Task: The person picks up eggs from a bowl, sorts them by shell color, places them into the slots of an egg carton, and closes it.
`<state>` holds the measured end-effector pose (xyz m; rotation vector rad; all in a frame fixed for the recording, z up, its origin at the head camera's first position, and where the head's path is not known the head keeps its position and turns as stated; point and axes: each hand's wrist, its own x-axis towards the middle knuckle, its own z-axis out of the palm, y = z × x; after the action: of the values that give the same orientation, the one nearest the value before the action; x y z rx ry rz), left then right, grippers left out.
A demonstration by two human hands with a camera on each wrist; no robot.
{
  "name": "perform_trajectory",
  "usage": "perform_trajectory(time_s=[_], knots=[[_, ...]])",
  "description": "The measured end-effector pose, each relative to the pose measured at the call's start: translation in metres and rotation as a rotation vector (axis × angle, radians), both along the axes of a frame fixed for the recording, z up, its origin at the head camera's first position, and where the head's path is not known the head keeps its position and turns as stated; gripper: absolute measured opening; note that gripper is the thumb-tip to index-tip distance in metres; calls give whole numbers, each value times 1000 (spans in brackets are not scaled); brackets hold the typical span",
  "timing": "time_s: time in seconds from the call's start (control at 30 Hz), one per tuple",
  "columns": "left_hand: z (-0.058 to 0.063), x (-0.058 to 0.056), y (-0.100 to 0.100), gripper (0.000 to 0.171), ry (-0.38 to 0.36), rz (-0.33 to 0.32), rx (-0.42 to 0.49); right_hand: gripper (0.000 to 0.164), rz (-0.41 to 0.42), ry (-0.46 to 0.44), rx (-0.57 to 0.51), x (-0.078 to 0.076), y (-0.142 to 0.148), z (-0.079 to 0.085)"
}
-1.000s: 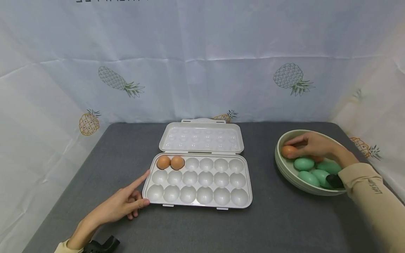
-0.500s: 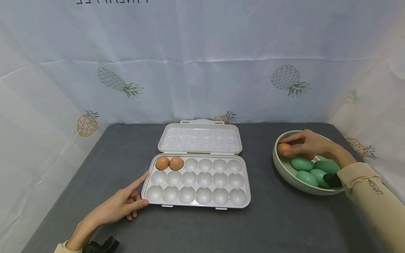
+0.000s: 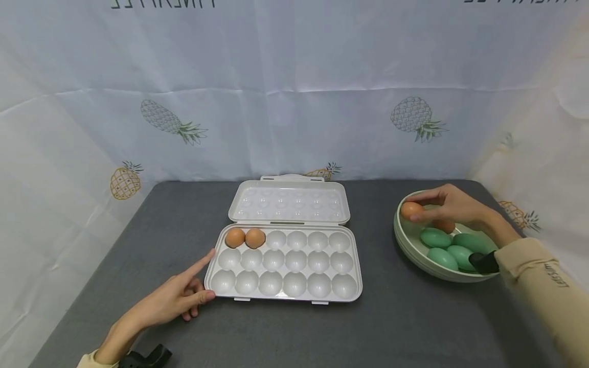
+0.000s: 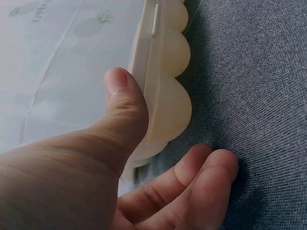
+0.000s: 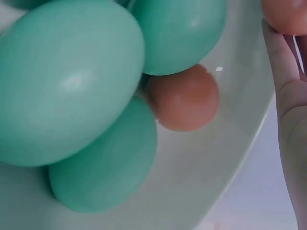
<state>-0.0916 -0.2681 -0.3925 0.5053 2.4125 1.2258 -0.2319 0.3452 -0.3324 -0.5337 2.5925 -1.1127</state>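
My right hand (image 3: pixel 455 208) pinches a brown egg (image 3: pixel 411 210) between thumb and fingers, at the left rim of a pale green bowl (image 3: pixel 411 255). Several green eggs (image 3: pixel 436 238) and another brown egg (image 5: pixel 186 99) lie in the bowl below that hand. A white egg carton (image 3: pixel 358 278) stands with its lid (image 3: pixel 290 202) folded back. Two brown eggs, a left one (image 3: pixel 235 237) and a right one (image 3: pixel 255 238), fill its back-left cups. My left hand (image 3: pixel 172 299) touches the carton's left side with a straight index finger, thumb on the front corner, other fingers bent beneath.
A dark grey cloth (image 3: pixel 294 337) covers the table. White curtain (image 3: pixel 294 133) with pineapple prints hangs behind and at both sides. A black wrist strap piece (image 3: pixel 147 356) shows by the left sleeve. The bowl stands near the table's right edge.
My right hand has lifted the brown egg slightly, up and left toward the bowl's rim, uncovering more of the other brown egg. The left hand stays at the carton. The head view has shifted slightly.
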Motion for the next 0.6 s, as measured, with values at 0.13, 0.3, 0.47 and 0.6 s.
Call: perform_trajectory(time_s=[0.13,0.3,0.47,0.6], knots=[[0,1,-1,89,4,1,-1,59,-12,27,-1,2,-4,7],[0,0,-1,89,4,-1,-5,58,-22,67,-35,7,-17,15],[0,-1,0,90,-9,2,-12,54,-35,89,-104,10,-37,18],[0,-1,1,90,-19,4,-17,51,-53,63,-210,13,-56,17]])
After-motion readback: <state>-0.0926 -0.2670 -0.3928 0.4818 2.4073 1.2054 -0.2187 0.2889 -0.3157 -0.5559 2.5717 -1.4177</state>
